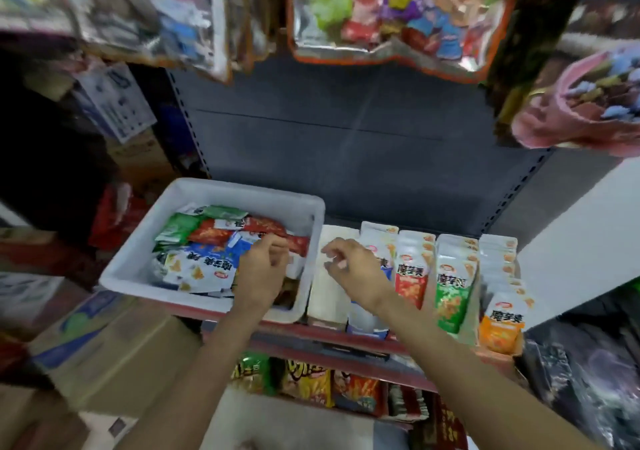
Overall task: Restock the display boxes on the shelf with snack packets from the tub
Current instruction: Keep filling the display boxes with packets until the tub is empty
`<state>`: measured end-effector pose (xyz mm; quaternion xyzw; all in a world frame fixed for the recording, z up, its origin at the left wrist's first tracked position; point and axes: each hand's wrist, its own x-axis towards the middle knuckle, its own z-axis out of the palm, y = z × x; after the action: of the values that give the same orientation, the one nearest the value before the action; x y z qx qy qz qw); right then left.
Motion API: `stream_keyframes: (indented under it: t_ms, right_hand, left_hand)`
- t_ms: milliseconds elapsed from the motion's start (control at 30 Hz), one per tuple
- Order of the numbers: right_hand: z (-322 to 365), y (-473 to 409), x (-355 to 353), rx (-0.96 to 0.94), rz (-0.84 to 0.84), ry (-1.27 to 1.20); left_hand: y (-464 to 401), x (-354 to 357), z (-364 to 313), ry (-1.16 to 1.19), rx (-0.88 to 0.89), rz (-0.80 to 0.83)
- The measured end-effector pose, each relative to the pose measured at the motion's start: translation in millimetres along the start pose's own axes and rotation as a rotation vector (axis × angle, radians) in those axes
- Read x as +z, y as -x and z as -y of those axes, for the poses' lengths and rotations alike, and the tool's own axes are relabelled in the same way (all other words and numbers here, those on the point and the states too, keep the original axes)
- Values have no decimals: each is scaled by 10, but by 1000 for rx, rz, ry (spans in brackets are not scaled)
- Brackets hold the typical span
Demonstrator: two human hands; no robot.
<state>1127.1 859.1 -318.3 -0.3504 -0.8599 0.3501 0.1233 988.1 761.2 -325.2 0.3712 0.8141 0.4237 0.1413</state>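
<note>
Shop aisle, dark grey shelving back panel (346, 131) ahead; clear bags of mixed goods (391, 9) hang overhead, blurred. Red-edged shelf (311, 330) runs across mid-frame.

White plastic tub (194, 190) sits on left part of shelf, holding a loose heap of snack packets (204, 259): green, red and blue-white, lying flat and overlapping.

Right of tub, a row of display boxes on the same shelf. Nearest the tub, a white display box (327, 293), its inside showing pale, no packets visible in it. Further right, upright rows: red packets (412, 276), green packets (452, 293), orange packets (502, 325) at the far right end. A blue-white row sits partly hidden behind the right wrist.

Left hand (259, 273) is inside the tub at its right side, over the heap. Fingers curled, fingertips (273, 241) at a red packet (298, 243) near the tub's right wall; grip looks like a pinch on it, though blur makes the contact unsure.

Right hand (356, 269) hovers over the white display box, fingers loosely curled, thumb and forefinger close together; nothing visible in its grip.

Below the shelf, a lower shelf with chip bags (308, 380) in yellow, green and red. Cardboard cartons (114, 345) stacked at near left.
</note>
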Motion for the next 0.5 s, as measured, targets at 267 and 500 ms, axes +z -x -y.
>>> stream_keyframes:
  t_ms: [267,500]
  right_hand:
    - [595,-764,1120,89,173,72]
    - [728,-965,1435,182,370,263]
  left_hand:
    - [-666,-767,1089,-542,45,438]
    - [-808,-1074,1309,-636,245,774]
